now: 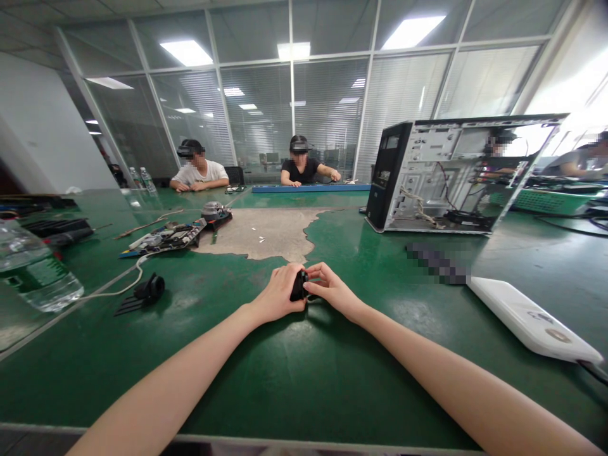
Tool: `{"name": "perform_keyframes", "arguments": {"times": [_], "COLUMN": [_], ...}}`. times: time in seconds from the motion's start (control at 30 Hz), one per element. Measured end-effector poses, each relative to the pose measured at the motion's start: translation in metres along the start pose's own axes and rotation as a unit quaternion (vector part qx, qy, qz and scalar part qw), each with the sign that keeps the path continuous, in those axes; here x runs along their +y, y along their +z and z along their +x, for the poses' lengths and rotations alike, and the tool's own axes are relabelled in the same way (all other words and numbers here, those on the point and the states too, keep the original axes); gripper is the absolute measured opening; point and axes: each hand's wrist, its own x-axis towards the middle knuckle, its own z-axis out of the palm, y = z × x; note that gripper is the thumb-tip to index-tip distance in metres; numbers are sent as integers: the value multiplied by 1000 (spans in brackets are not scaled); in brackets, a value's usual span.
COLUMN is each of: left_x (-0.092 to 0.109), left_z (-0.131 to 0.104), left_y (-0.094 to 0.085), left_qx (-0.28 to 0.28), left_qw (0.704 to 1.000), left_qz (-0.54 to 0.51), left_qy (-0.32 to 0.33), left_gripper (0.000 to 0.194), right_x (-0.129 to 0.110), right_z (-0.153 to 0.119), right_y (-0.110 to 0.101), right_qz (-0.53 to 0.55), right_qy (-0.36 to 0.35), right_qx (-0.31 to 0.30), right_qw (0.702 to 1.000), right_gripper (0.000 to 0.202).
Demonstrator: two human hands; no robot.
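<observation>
Over the green tabletop in front of me, my left hand [280,292] wraps round a small black object [299,286] from the left. The thumb and fingertips of my right hand [331,289] close on its right side. Most of the object is covered by my fingers, so its kind does not show. To the left lies a black part [149,289] with a round body and several thin prongs. Beyond it rests a circuit board [171,237], with a round metal cooler [216,211] at its far end.
An open computer case [394,177] stands at the back right. Nearer are a white power bank [527,316] with a cable and a blurred dark slab [437,263]. A water bottle [38,272] is at left. Two people sit across the table [266,386]; a green basket [551,201] is far right.
</observation>
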Motion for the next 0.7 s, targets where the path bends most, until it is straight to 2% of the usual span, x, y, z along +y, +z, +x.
{"name": "perform_keyframes", "arguments": {"times": [0.13,0.3,0.43,0.7], "left_x": [0,0,-1,-1], "left_z": [0,-1,-1,-1], "left_y": [0,1,1,-2], "left_qx": [0,2,3,-4], "left_qw": [1000,1000,1000,1000], "left_qz": [-4,-6,-8,-5], "left_qy": [-2,-5,-7,-5], "left_gripper": [53,52,54,55], "right_x": [0,-5,-4,0], "right_z": [0,-3,-3,0], "right_y": [-1,0,1,1], "right_qz": [-7,22,17,-14], "right_qy": [15,-24,-21,12], "right_qx": [-6,-44,-25,-3], "right_qw": [1000,999,999,1000], "right_gripper": [30,33,22,30]}}
